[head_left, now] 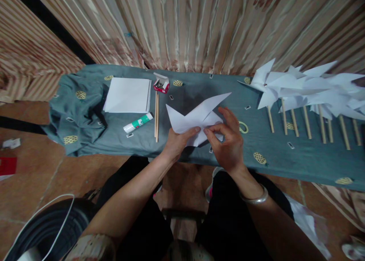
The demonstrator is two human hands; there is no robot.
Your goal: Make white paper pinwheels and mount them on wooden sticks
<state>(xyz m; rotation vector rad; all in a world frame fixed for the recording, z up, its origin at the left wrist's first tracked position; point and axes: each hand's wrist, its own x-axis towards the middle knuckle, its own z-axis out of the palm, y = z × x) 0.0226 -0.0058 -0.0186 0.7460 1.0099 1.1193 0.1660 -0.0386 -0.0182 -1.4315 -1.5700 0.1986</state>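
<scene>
While seemingly pinched, hands (pixel 177 143) (pixel 230 143) on paper (pixel 192 120)

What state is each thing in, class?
Pointed white paper sheet: folded, in left hand and right hand.
Stacked white paper sheets: flat, unfolded.
Small red-and-white cardboard box: open, metal pieces inside.
Green-and-white cylindrical tube: lying down.
Two slim wooden sticks: bare, parallel.
White paper pinwheels: mounted on wooden handles, overlapping.
Pale green looped handle: partly hidden.
Grey-green patterned cloth: bunched at left end.

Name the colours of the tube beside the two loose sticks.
The tube is white and green, seen in the head view.
</scene>
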